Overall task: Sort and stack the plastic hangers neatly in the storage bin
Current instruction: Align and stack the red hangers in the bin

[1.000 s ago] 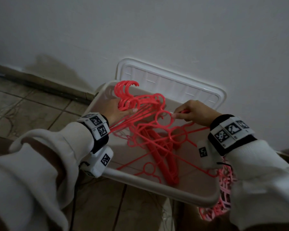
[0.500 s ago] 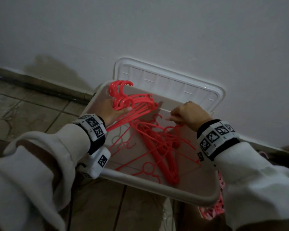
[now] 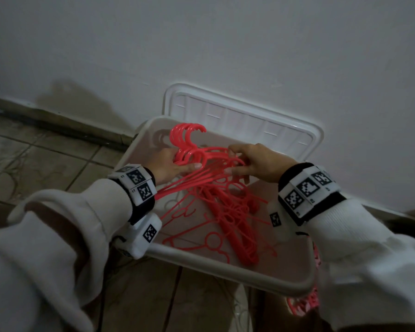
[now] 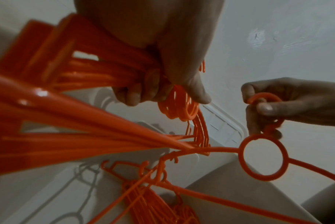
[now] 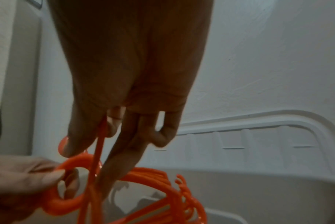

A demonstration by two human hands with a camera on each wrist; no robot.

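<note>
A bundle of red plastic hangers sits in the left hand, held above the far left corner of the white storage bin. Their hooks are lined up together and point up and away toward the wall, curling over to the right, while the long arms slope back down toward the left wrist, so the bundle's long axis runs from near-left to far-right. The left hand's fingers and thumb are curled round the necks of the bundle, thumb pressed across the top.

The right hand reaches in from the right with its back turned upward, and its fingers are pinched on the hook of a single hanger. In the left wrist view this hanger's round ring sits just below the right fingers, with its arms spreading out to either side.

More loose hangers lie tangled on the bin floor, most with their long axis running from far-left to near-right. The bin lid stands leaning against the wall just behind the bin.

Both wrists wear bands printed with black-and-white square code markers; no readable words show on them or on the bin
</note>
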